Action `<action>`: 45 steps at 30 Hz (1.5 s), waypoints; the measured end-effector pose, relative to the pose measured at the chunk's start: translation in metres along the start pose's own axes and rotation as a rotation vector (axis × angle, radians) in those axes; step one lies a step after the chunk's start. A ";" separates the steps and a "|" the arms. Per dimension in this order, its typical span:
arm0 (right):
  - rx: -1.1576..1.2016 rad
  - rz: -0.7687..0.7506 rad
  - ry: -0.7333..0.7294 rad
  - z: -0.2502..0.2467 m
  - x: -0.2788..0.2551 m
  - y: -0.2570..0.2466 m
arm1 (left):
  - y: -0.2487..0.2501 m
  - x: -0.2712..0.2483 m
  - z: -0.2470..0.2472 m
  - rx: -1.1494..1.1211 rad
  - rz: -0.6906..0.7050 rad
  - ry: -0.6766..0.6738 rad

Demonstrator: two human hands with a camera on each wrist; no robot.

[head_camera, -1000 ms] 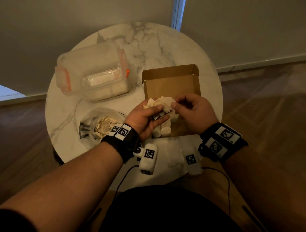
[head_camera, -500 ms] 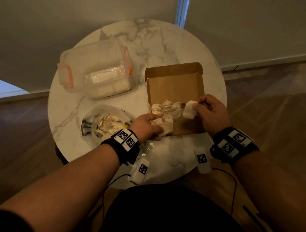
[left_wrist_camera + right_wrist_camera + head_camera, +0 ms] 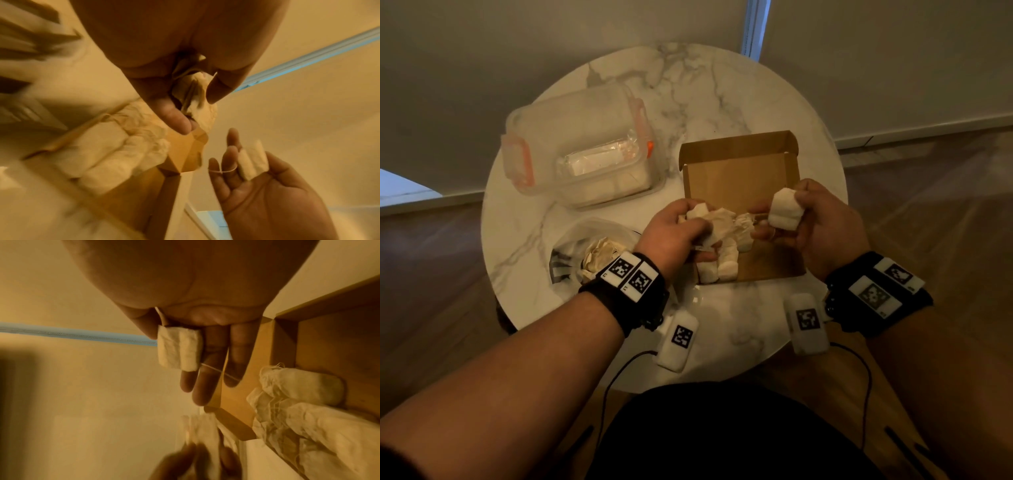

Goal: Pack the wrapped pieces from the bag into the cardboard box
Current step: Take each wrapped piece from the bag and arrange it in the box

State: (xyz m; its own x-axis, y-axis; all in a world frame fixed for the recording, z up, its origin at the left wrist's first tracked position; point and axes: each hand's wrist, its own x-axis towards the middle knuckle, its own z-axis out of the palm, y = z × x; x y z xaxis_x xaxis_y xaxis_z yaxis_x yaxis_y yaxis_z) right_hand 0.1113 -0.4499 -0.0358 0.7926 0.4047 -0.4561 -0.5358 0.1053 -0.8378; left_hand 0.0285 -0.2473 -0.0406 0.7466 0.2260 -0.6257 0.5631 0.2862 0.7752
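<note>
While left hand (image 3: pixel 675 230) clutches pieces (image 3: pixel 717 224), right hand (image 3: pixel 812 224) pinches one.

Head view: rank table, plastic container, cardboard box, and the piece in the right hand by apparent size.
1. table
2. plastic container and cardboard box: look alike, unranked
3. piece held by right hand
</note>
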 end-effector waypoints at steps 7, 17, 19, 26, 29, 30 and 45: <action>-0.288 -0.016 -0.064 0.013 -0.020 -0.012 | 0.018 -0.001 0.023 -0.120 0.013 -0.125; -0.360 0.051 -0.098 0.007 -0.022 0.004 | 0.000 -0.004 0.021 0.060 0.080 -0.122; -0.393 0.075 -0.109 -0.002 -0.021 0.009 | 0.001 -0.002 0.018 -0.018 0.048 -0.063; -0.482 0.055 -0.142 -0.021 -0.022 0.019 | 0.007 0.005 0.001 -0.320 -0.102 0.014; -0.409 0.034 -0.107 -0.022 -0.019 0.016 | 0.005 0.005 -0.002 -0.334 -0.112 -0.013; -0.376 0.019 -0.074 -0.022 -0.018 0.014 | 0.004 0.006 -0.002 -0.311 -0.107 -0.025; -0.599 0.029 -0.095 -0.003 -0.008 0.011 | -0.009 0.005 0.015 0.120 -0.018 -0.081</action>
State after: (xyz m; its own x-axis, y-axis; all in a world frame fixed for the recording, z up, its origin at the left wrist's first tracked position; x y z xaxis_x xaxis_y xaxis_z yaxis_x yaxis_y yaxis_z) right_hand 0.1000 -0.4551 -0.0424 0.7358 0.4823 -0.4754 -0.2778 -0.4252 -0.8614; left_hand 0.0322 -0.2632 -0.0492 0.7596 0.1443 -0.6342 0.6111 0.1755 0.7719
